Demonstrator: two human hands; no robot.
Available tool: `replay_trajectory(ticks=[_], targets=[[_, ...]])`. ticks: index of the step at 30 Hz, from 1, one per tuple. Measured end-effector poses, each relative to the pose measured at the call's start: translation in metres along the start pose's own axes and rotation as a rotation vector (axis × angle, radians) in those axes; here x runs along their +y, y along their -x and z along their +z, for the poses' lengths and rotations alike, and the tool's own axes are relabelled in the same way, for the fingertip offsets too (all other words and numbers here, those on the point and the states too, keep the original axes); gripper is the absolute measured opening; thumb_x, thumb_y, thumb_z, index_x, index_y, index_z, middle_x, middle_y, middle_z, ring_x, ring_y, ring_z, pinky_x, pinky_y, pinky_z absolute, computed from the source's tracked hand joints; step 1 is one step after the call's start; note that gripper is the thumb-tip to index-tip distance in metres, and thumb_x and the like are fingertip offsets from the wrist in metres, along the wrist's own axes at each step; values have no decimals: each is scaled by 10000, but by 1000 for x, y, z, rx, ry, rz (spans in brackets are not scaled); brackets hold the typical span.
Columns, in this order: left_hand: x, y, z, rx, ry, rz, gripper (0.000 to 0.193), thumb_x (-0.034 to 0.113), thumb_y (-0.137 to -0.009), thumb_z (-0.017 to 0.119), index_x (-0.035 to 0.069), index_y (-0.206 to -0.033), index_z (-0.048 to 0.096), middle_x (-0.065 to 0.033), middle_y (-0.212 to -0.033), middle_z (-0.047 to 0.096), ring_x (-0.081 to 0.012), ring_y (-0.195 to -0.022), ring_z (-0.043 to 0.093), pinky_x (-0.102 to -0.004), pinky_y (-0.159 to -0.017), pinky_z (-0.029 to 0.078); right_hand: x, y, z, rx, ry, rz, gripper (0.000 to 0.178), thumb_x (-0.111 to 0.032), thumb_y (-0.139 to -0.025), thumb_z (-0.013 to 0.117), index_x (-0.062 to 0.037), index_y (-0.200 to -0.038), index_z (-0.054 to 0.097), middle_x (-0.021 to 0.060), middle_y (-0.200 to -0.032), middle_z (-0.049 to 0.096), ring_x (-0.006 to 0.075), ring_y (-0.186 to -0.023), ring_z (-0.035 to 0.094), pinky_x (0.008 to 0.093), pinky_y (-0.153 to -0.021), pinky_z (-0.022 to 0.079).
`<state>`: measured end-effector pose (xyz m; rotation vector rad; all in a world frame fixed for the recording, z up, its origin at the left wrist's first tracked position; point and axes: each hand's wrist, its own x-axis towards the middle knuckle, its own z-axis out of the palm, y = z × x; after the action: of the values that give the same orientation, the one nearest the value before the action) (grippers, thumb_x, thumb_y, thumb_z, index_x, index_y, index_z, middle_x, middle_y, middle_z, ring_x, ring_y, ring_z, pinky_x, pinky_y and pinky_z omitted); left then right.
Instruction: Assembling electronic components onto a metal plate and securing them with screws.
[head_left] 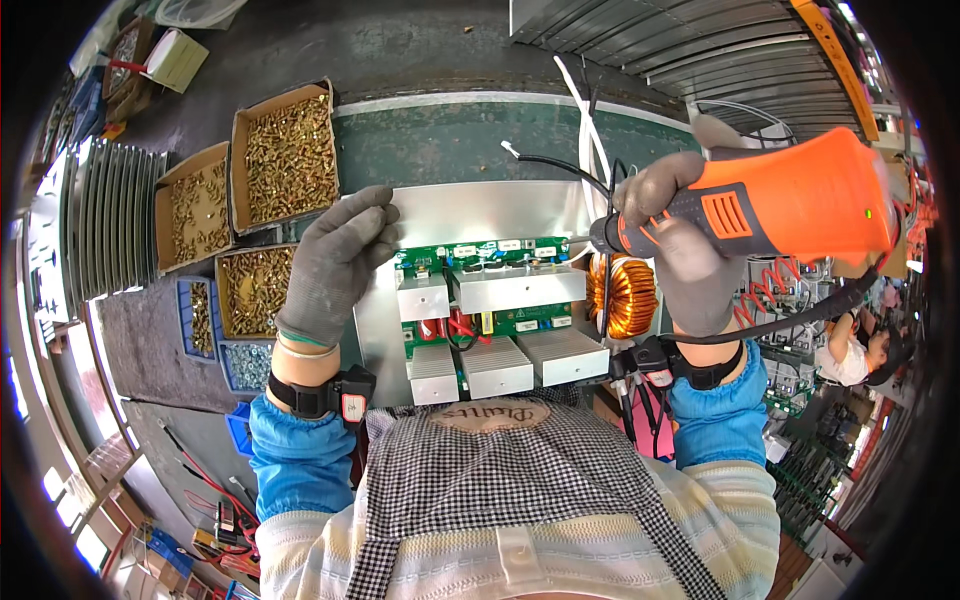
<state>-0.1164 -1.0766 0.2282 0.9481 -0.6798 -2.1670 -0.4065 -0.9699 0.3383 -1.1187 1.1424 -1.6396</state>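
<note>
My right hand (690,230), in a grey glove, is wrapped round an orange and black electric screwdriver (780,200). Its thin bit points left, over the upper right part of a green circuit board (430,255). The board lies on a silver metal plate (490,210) and carries finned aluminium heat sinks (500,368). Beside it, below the screwdriver's tip, is a copper-wound coil (622,295). My left hand (335,265), gloved too, hovers by the plate's left edge. Its fingers are curled and pressed together; whatever is between the fingertips, if anything, is hidden.
Cardboard boxes of brass-coloured screws (288,155) stand at the left, with small blue bins (245,365) near them. Farther left is a row of metal plates (110,220). Loose black and white wires (588,130) rise behind the board. The screwdriver's black cord (800,325) loops at the right.
</note>
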Motion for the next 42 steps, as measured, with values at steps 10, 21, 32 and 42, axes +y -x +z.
replay_trajectory(ticks=[10, 21, 32, 42], targets=[[14, 16, 13, 27, -198, 95, 349, 96, -918, 698, -55, -1220, 609, -87, -967, 693, -76, -699, 553, -209, -603, 456, -50, -23, -9, -243, -316, -115, 559, -330, -871, 724, -3, -1231, 448, 24, -898, 522, 175, -835, 556, 385, -941, 437], [30, 55, 44, -120, -271, 31, 380, 163, -814, 810, -12, -1127, 684, -56, -872, 728, -56, -639, 576, -183, -536, 417, -60, -20, 59, -182, -336, -170, 737, -363, -885, 712, 18, -1410, 361, 12, -913, 435, 166, -903, 487, 410, -1024, 367], [29, 55, 50, -93, -418, 108, 279, 111, -847, 769, -11, -1088, 700, -32, -872, 724, -43, -706, 593, -183, -593, 436, -52, -15, 71, 30, -265, -179, 657, -353, -892, 707, -26, -1380, 414, 26, -916, 492, 170, -894, 533, 422, -974, 433], [26, 46, 50, 1, -500, 89, 491, 60, -870, 729, -93, -1305, 559, -108, -1060, 708, -125, -897, 653, -239, -788, 535, -43, -21, 74, 100, -197, -144, 594, -313, -899, 681, -14, -1342, 420, 55, -946, 522, 195, -907, 550, 456, -981, 440]])
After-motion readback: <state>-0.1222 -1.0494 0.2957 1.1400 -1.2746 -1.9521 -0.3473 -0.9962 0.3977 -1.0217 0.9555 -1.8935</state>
